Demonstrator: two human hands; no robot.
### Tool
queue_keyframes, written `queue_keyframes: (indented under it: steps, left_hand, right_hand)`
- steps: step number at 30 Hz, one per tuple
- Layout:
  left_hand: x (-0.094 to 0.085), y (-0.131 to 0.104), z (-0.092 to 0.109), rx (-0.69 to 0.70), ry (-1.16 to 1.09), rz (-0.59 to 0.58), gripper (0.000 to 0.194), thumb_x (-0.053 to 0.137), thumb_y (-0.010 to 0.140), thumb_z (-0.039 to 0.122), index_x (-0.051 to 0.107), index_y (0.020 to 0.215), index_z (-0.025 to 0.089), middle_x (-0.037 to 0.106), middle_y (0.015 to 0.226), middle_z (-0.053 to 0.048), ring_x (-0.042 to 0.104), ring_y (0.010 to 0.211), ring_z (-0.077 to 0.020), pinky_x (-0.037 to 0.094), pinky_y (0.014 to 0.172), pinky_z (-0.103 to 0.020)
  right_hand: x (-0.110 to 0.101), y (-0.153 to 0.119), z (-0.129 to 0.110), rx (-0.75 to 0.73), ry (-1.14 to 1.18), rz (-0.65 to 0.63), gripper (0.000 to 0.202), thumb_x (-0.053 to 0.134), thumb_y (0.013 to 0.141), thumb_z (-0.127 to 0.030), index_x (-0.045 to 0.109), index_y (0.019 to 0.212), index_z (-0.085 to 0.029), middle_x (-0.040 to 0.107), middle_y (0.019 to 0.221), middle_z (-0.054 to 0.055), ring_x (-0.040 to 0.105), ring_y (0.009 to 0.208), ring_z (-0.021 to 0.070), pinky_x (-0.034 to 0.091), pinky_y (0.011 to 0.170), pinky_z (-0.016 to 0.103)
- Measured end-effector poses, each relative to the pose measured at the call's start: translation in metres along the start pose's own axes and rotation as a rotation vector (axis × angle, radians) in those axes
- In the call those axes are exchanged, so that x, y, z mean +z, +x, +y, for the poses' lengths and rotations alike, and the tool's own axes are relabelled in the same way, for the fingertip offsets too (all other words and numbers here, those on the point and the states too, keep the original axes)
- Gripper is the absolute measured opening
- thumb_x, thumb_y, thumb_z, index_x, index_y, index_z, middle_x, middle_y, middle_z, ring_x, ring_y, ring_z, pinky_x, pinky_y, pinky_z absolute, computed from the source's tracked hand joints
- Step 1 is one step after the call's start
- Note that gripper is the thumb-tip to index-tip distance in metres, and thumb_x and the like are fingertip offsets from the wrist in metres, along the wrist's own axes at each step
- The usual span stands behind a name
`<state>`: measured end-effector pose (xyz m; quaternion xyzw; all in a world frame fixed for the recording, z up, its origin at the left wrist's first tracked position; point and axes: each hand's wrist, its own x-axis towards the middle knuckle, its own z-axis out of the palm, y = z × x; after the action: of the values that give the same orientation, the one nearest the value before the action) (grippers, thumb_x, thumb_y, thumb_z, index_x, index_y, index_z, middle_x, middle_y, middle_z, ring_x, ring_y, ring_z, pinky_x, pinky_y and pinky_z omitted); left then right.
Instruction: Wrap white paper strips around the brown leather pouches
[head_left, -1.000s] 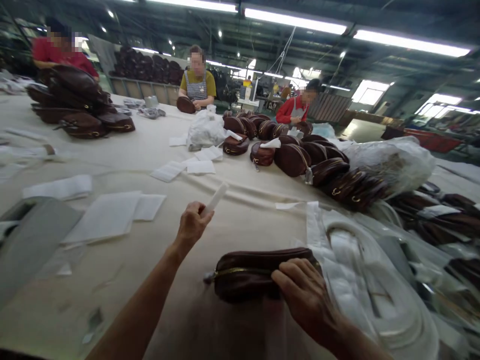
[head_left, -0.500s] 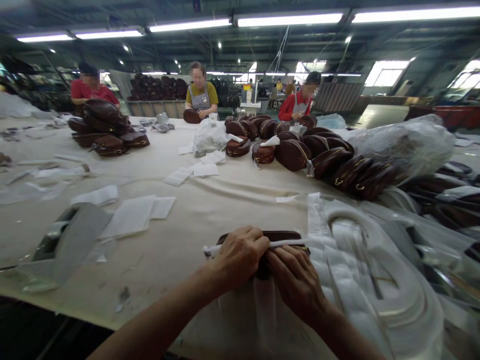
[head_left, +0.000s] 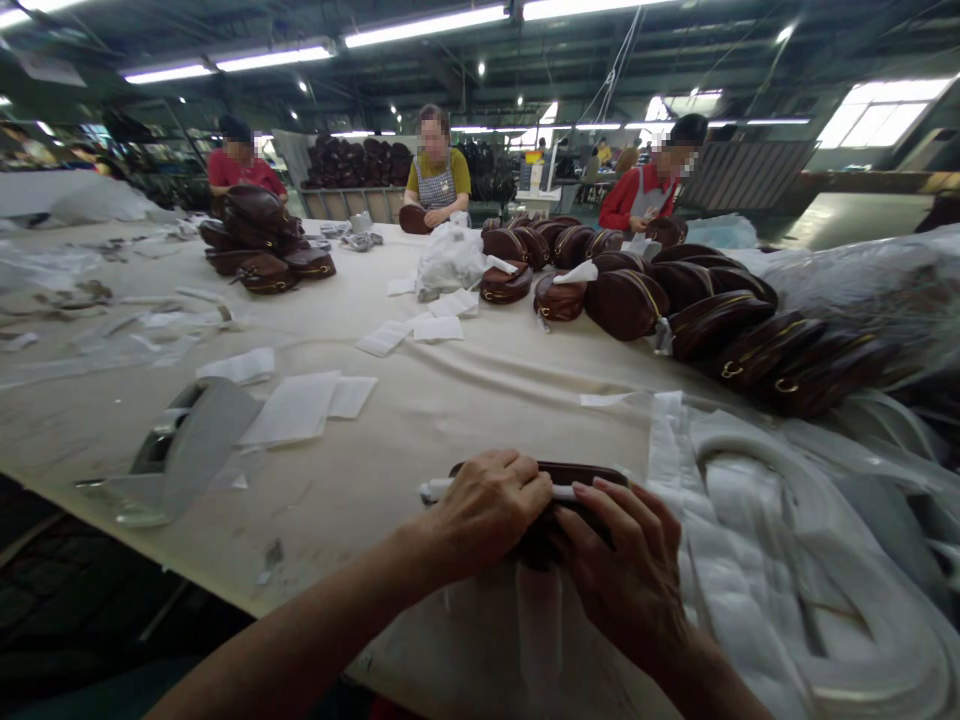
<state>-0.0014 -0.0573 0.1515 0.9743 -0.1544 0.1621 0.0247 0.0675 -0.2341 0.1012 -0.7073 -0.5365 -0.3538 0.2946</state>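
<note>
Standing on the table edge in front of me is a small brown leather bag (head_left: 585, 472), much of it covered by my hands. A rolled white strip (head_left: 562, 492) runs along its top, and one end sticks out at the left. My left hand (head_left: 491, 510) is closed over the strip and the bag's top, its knuckles up. My right hand (head_left: 630, 560) holds the bag's right side, fingers bent over the top edge by the strip. A translucent strip (head_left: 540, 610) hangs down below the bag, between my wrists.
A coil of white foam strip (head_left: 720, 480) lies right of my hands. Brown bags (head_left: 626, 300) are lined up beyond, with another pile (head_left: 259, 235) at back left. White sheets (head_left: 292, 408) and a tape dispenser (head_left: 176, 440) lie left. Several people work across the table.
My view has swung left, so things sit further right. My right hand's fingers have lifted and spread a little along the bag's top; my left hand keeps its place on it.
</note>
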Motion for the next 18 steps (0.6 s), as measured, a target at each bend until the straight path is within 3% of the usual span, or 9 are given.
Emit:
queue_keyframes:
  steps: [7, 12, 15, 18]
  left_hand:
    - [0.004, -0.008, -0.001, 0.016, -0.103, 0.038, 0.017, 0.041, 0.094, 0.021, 0.057, 0.096, 0.014, 0.059, 0.087, -0.005, 0.053, 0.076, -0.0182, 0.047, 0.070, -0.031]
    - [0.010, -0.015, 0.003, -0.010, 0.014, 0.191, 0.046, 0.040, 0.093, 0.047, 0.053, 0.111, 0.006, 0.057, 0.103, -0.015, 0.054, 0.093, -0.0263, 0.050, 0.078, -0.041]
    - [0.020, -0.019, -0.001, -0.016, 0.130, 0.250, 0.038, 0.043, 0.093, 0.042, 0.053, 0.112, 0.011, 0.052, 0.117, -0.019, 0.051, 0.108, -0.0307, 0.048, 0.084, -0.045]
    - [0.032, -0.024, -0.007, 0.023, 0.157, 0.256, 0.031, 0.043, 0.094, 0.036, 0.053, 0.114, 0.014, 0.056, 0.110, -0.017, 0.057, 0.095, -0.0260, 0.050, 0.078, -0.041]
  right_hand:
    - [0.000, 0.008, 0.012, -0.031, 0.006, -0.176, 0.027, 0.053, 0.090, -0.022, 0.054, 0.114, -0.011, 0.056, 0.123, 0.019, 0.049, 0.118, 0.0276, 0.035, 0.101, 0.047]
    - [0.004, 0.013, 0.015, 0.004, -0.132, -0.309, 0.045, 0.042, 0.095, -0.036, 0.048, 0.128, -0.007, 0.054, 0.128, 0.021, 0.050, 0.115, 0.0304, 0.037, 0.093, 0.046]
    - [0.007, 0.012, 0.017, 0.008, -0.129, -0.332, 0.048, 0.044, 0.094, -0.037, 0.048, 0.127, -0.004, 0.058, 0.121, 0.020, 0.052, 0.110, 0.0305, 0.036, 0.092, 0.046]
    - [0.010, 0.011, 0.021, -0.023, -0.087, -0.318, 0.044, 0.049, 0.092, -0.033, 0.050, 0.125, -0.004, 0.061, 0.115, 0.018, 0.053, 0.105, 0.0282, 0.036, 0.092, 0.045]
